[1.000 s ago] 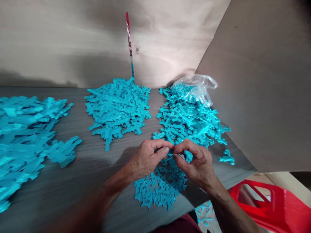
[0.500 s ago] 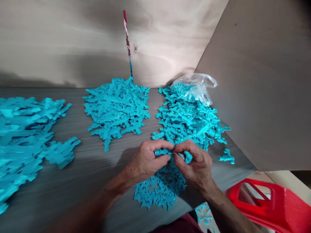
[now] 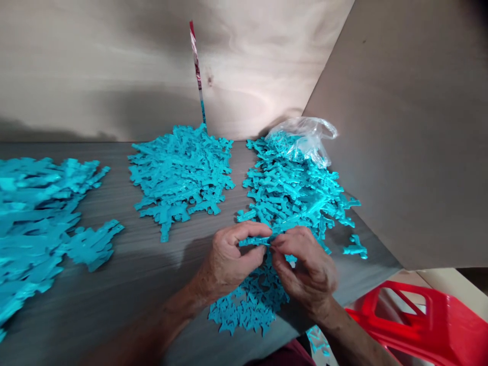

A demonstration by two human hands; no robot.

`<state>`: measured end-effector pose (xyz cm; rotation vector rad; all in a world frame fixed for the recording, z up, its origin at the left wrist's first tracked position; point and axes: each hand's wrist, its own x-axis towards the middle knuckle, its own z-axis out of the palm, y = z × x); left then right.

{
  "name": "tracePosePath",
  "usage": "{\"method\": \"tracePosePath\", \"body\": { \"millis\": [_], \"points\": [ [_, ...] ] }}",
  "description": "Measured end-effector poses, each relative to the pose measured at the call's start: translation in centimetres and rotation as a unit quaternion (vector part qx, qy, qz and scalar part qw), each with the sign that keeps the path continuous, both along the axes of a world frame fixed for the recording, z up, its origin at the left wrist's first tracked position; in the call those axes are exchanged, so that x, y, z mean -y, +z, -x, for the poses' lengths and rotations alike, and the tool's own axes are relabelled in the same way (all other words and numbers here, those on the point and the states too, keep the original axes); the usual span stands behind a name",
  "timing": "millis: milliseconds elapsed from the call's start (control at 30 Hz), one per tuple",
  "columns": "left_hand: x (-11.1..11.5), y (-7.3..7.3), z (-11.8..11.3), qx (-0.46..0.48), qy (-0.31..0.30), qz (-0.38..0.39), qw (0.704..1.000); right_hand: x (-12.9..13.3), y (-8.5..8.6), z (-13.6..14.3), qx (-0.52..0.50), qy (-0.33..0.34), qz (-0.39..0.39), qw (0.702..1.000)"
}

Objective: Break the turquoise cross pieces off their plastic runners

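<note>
My left hand [image 3: 234, 254] is closed, its thumb and fingers pinching a small, long turquoise plastic piece [image 3: 249, 241], shaped like a toy gun part. At that piece's right end, the thumb and forefinger of my right hand [image 3: 305, 262] press together; whether a second small part sits between them is hidden. Both hands are held over a spread of small, pointed turquoise pieces [image 3: 244, 310]. Just beyond them lies a heap of gun-shaped turquoise pieces [image 3: 293, 188], with a clear plastic bag [image 3: 314, 145] on its far end.
Another turquoise heap [image 3: 183, 173] lies at the back middle, and a larger one [image 3: 30, 213] at the left. A thin red-and-blue strip [image 3: 196, 66] stands against the wooden back panel [image 3: 114, 66]. A red plastic stool [image 3: 430, 320] is at the lower right, beyond the table edge.
My right hand has turned slightly and its fingers have shifted at the piece's end. My left hand keeps its grip. The whole view has shifted a little.
</note>
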<state>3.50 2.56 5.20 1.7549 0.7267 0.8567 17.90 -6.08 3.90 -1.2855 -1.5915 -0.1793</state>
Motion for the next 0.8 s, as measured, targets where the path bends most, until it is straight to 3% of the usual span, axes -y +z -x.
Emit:
{"method": "tracePosePath", "body": {
  "millis": [167, 333, 633, 800],
  "points": [
    [0.0, 0.3, 0.2, 0.051, -0.016, -0.088, 0.995, 0.6, 0.4, -0.6, 0.075, -0.003, -0.004, 0.997],
    [0.1, 0.3, 0.1, 0.078, -0.020, -0.132, 0.988, 0.7, 1.2, -0.4, 0.076, -0.001, -0.012, 0.997],
    [0.2, 0.3, 0.1, 0.073, -0.008, -0.135, 0.988, 0.1, 1.0, 0.1, 0.051, -0.019, -0.008, 0.998],
    [0.1, 0.1, -0.1, 0.045, 0.026, -0.082, 0.995, -0.5, 0.7, 0.7, -0.008, -0.054, 0.007, 0.998]
  ]
}}
